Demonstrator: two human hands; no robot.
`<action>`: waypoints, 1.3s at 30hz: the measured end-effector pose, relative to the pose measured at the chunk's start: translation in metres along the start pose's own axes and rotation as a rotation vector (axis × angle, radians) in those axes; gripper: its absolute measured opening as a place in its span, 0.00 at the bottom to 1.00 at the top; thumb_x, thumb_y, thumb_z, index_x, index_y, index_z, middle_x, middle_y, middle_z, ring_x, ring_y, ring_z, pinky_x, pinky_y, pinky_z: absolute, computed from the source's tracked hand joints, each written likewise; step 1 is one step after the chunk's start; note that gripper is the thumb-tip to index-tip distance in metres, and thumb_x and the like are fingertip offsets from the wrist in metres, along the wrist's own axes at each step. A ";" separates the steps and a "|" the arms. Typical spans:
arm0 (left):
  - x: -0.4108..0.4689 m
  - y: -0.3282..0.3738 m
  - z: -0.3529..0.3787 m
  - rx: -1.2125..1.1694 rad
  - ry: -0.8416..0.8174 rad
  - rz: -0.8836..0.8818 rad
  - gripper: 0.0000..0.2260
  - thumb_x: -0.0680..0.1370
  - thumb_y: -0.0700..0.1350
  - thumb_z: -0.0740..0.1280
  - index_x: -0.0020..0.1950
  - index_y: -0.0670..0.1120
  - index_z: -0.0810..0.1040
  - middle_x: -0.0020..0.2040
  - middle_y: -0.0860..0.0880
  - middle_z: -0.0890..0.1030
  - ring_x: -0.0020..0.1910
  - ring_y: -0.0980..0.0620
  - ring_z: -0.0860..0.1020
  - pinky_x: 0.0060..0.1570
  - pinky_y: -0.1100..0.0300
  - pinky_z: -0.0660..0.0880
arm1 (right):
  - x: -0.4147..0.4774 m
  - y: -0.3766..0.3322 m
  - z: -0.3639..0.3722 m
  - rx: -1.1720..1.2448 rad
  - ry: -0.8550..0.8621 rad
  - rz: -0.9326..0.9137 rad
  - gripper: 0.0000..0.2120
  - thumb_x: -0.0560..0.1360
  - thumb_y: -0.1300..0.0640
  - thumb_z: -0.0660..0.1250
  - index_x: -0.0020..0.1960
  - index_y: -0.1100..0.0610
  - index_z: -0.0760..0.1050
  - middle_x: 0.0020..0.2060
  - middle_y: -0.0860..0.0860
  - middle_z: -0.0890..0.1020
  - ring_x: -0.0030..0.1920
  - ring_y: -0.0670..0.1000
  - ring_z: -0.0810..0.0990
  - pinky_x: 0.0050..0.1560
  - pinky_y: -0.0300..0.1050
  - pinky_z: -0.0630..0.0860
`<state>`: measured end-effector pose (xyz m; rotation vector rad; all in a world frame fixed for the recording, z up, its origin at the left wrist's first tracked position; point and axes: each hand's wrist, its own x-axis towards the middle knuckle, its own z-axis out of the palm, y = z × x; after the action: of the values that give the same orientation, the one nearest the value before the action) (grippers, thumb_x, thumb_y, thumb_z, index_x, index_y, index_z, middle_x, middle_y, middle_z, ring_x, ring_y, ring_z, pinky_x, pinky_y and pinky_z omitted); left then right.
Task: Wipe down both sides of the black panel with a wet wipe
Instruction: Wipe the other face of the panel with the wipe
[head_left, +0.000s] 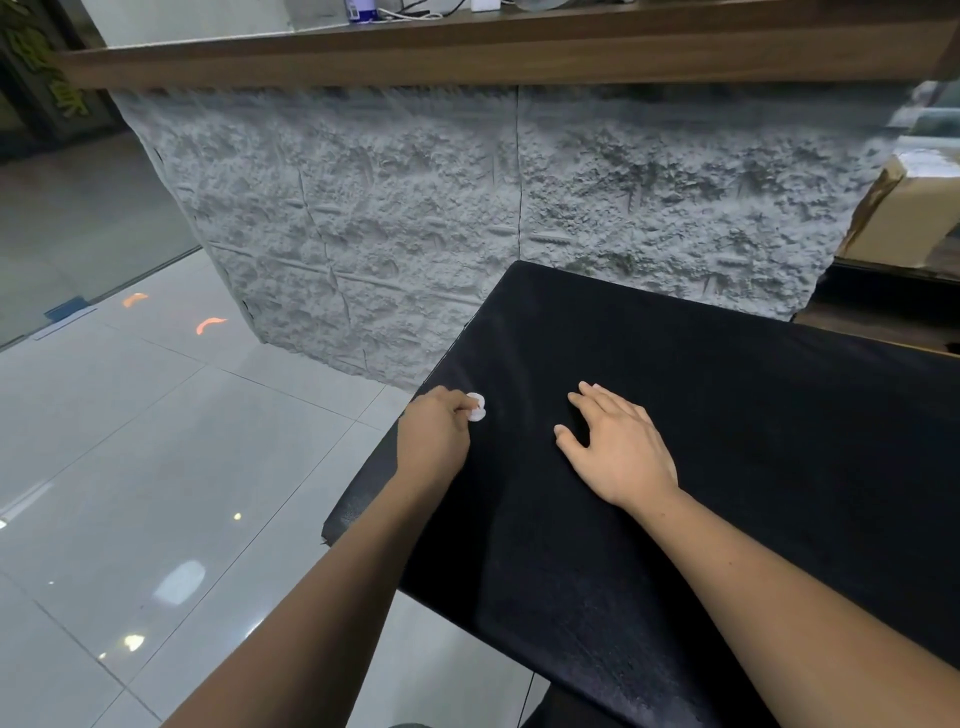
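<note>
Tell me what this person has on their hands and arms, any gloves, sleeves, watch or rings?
Nothing is worn that shows. The left hand and right hand are bare: no gloves, no rings visible. The left forearm and right forearm are uncovered down to the picture's lower edge, with no sleeve, watch or bracelet in view.

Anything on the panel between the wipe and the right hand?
Nothing: the head view shows only bare black panel between the wet wipe and the right hand.

black panel (701, 441): 1 | wet wipe (476, 408): 1 | hands: 2 (left hand (434, 436), right hand (618, 457)) | cardboard box (914, 223): 1 | stone-faced counter (415, 208): 1
</note>
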<state>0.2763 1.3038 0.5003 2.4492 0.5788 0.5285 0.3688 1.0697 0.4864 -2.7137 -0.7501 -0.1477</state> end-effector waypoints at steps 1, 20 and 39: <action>-0.003 0.004 0.002 0.017 -0.014 0.018 0.13 0.81 0.38 0.66 0.49 0.52 0.87 0.49 0.54 0.83 0.50 0.51 0.79 0.50 0.56 0.75 | 0.000 0.000 0.000 0.001 0.002 0.000 0.32 0.81 0.32 0.52 0.80 0.46 0.67 0.81 0.43 0.64 0.82 0.45 0.57 0.81 0.48 0.55; -0.025 0.027 0.009 0.067 -0.095 0.184 0.11 0.81 0.39 0.66 0.50 0.50 0.87 0.47 0.52 0.82 0.47 0.48 0.77 0.49 0.49 0.76 | 0.000 0.002 0.001 0.023 0.009 -0.001 0.31 0.81 0.34 0.54 0.80 0.47 0.68 0.81 0.43 0.65 0.81 0.44 0.58 0.80 0.47 0.57; 0.007 -0.060 -0.041 -0.031 0.041 -0.194 0.08 0.80 0.40 0.71 0.52 0.49 0.88 0.52 0.52 0.87 0.53 0.54 0.82 0.51 0.71 0.70 | -0.001 0.001 -0.001 0.034 0.005 0.001 0.30 0.82 0.34 0.54 0.79 0.47 0.69 0.81 0.43 0.66 0.81 0.44 0.58 0.80 0.49 0.58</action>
<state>0.2452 1.3703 0.4973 2.3265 0.8090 0.5052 0.3683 1.0675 0.4869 -2.6808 -0.7430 -0.1399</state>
